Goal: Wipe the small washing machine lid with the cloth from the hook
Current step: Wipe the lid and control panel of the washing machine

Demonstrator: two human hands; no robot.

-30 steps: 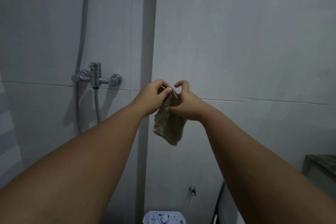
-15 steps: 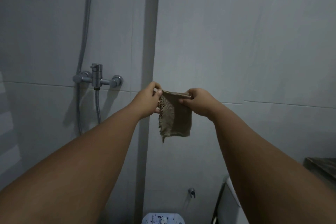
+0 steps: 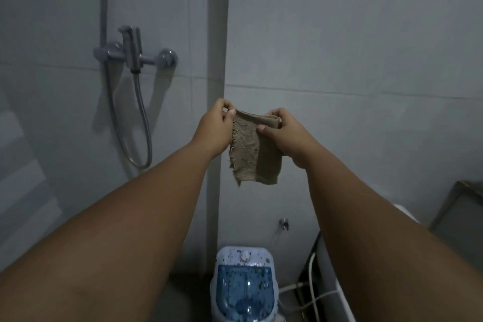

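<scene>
A small beige cloth [image 3: 254,154] with a frayed left edge hangs folded between both hands at chest height. My left hand [image 3: 213,127] pinches its top left corner. My right hand [image 3: 283,133] grips its top right edge with thumb in front. Far below, at the bottom middle, stands the small washing machine; its translucent blue lid [image 3: 244,287] is spotted with dark specks and set in a white body with a knob behind it. The hook is not visible.
A chrome shower mixer [image 3: 134,53] with a hanging hose [image 3: 142,136] is fixed to the grey tiled wall at left. A wall tap [image 3: 283,223] sits above the machine. White hoses [image 3: 309,298] and a white appliance stand at right, with a grey box [image 3: 460,217] at the far right.
The cloth has been spread out between my hands and lowered. The view has tilted down, bringing the washing machine lid into sight.
</scene>
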